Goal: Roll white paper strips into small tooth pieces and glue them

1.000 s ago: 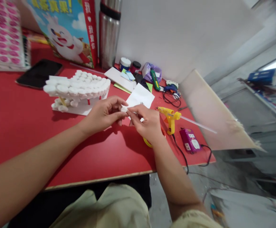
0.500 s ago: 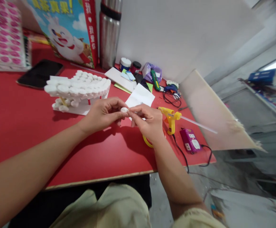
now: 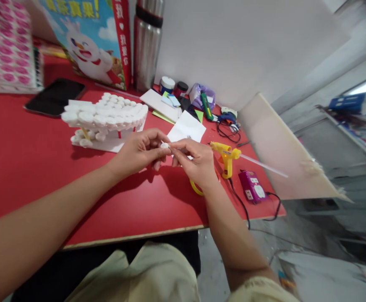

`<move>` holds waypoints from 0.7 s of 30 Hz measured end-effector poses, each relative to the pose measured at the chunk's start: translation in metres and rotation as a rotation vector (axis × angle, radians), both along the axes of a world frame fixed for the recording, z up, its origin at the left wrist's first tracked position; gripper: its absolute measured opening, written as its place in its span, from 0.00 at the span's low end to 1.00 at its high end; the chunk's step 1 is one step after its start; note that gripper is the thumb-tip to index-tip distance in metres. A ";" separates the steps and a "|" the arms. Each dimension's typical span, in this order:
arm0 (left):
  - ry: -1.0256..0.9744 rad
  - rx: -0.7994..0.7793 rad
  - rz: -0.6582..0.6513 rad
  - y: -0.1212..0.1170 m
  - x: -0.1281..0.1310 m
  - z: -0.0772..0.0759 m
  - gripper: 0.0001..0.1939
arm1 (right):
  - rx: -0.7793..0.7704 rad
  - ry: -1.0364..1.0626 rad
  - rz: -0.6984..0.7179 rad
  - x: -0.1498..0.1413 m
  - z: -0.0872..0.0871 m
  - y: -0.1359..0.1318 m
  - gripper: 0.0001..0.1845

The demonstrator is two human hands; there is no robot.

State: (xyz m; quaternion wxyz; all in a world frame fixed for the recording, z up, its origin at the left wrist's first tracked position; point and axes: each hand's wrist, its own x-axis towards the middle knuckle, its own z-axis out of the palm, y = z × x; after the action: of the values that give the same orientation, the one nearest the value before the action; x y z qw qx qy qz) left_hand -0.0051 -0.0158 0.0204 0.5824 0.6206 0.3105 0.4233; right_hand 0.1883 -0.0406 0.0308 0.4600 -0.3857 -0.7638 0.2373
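Observation:
My left hand [image 3: 139, 152] and my right hand [image 3: 196, 162] meet over the red table [image 3: 28, 159]. Both pinch one small white round piece [image 3: 164, 145] between their fingertips. A white model covered in similar round pieces [image 3: 105, 117] stands on thin red and yellow legs just left of my left hand. A yellow glue gun [image 3: 225, 156] with a clear glue stick stands upright right of my right hand. A yellow ring [image 3: 195, 188] lies partly hidden under my right wrist.
A purple plug adapter [image 3: 252, 187] with black cable lies near the table's right corner. White paper [image 3: 187, 127], small jars, a green cutter [image 3: 206, 105] and cables lie behind the hands. A black phone [image 3: 55, 96], a steel flask [image 3: 147, 44] and a picture box stand further back.
Both hands stay together on the small white piece, with only slight turning of the fingers. The view has shifted a little.

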 end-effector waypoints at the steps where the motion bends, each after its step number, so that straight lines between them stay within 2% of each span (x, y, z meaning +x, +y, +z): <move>1: -0.009 0.010 -0.002 0.000 0.000 -0.001 0.09 | -0.010 -0.006 0.000 0.000 -0.001 0.000 0.05; 6: 0.022 0.031 0.023 -0.001 0.001 -0.003 0.09 | -0.051 -0.034 -0.006 0.000 -0.005 0.000 0.06; 9: 0.022 -0.017 0.021 0.001 0.000 -0.003 0.11 | -0.151 0.010 -0.041 -0.003 -0.002 -0.001 0.05; 11: -0.024 -0.095 0.007 0.004 0.000 -0.003 0.12 | -0.285 0.112 -0.038 -0.004 0.002 -0.001 0.07; 14: -0.162 -0.279 -0.067 0.009 0.001 -0.004 0.16 | -0.462 0.291 0.060 -0.003 0.008 0.002 0.16; 17: -0.279 -0.466 -0.143 0.010 0.002 -0.005 0.20 | -0.510 0.384 0.124 -0.001 0.009 0.005 0.16; 21: -0.359 -0.616 -0.212 0.007 0.004 -0.003 0.22 | -0.500 0.392 0.101 -0.001 0.008 0.006 0.12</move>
State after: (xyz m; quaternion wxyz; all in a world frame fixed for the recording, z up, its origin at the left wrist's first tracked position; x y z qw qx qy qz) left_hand -0.0009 -0.0092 0.0171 0.8276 0.3608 0.2504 0.3496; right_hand 0.1871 -0.0345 0.0384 0.4770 -0.3954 -0.5967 0.5099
